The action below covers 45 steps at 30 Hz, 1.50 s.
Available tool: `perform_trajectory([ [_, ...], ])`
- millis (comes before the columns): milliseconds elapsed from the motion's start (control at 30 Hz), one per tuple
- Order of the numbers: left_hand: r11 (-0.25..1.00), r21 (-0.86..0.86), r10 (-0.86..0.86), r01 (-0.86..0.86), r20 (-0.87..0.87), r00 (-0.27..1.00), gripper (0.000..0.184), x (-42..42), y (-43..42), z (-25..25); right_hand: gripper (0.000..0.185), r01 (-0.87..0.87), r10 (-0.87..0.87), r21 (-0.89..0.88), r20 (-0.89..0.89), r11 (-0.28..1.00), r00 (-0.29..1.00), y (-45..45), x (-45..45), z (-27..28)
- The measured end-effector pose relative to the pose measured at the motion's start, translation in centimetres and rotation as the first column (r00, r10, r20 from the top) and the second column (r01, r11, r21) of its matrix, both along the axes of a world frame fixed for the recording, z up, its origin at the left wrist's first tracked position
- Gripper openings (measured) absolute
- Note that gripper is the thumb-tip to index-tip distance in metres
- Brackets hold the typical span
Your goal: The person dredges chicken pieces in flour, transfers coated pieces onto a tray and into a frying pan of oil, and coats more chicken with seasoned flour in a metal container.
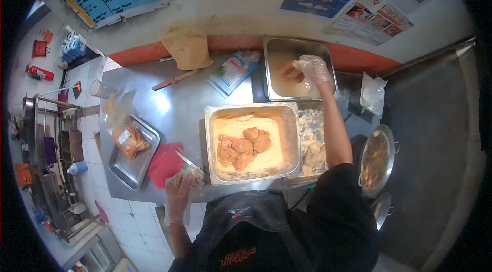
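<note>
My right hand [313, 69], in a clear plastic glove, is over the steel pan of cloudy liquid [267, 69] at the back. It grips a raw chicken piece [290, 72] at the liquid's surface. My left hand [178, 188], gloved too, is at the table's front edge with its fingers curled. Crumpled clear plastic [197, 175] lies against it; what the fingers hold, if anything, is hard to see. Between my arms stands a steel pan of flour [209, 141], with several chicken pieces [242, 150] clustered on the pale flour.
A red cloth [163, 163] lies left of the flour pan. Beyond it is a steel tray [123, 173] with a bagged item [131, 141]. A knife [174, 80] and a blue-green packet [233, 73] lie farther back. On the right are a floury tray [311, 126] and a round pan [376, 159].
</note>
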<state>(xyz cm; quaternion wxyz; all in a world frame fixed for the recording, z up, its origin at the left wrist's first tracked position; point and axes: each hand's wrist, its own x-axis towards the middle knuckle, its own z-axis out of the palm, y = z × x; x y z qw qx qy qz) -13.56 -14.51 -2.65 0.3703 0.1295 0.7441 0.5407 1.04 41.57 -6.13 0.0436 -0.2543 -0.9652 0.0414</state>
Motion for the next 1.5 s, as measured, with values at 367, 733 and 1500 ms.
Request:
perform_trajectory([
  [367,0.908,-0.245,-0.363,0.338,-0.865,0.347,0.011,-0.1,-3.1,-2.6,0.032,0.133,-0.16,-0.214,-0.118,0.968,0.98,-1.9,2.6,1.7],
  [733,0.985,-0.161,-0.09,0.055,-0.215,0.972,0.02,4.3,-3.5,-0.1,0.025,-0.166,0.004,-0.37,-0.4,0.914,0.916,-12.6,5.8,14.3],
  [1500,0.576,-0.297,-0.742,0.762,-0.582,0.334,0.025,32.5,25.9,-13.2,0.042,0.252,-0.266,-0.248,-0.025,0.935,0.964,-23.1,34.2,-9.9],
])
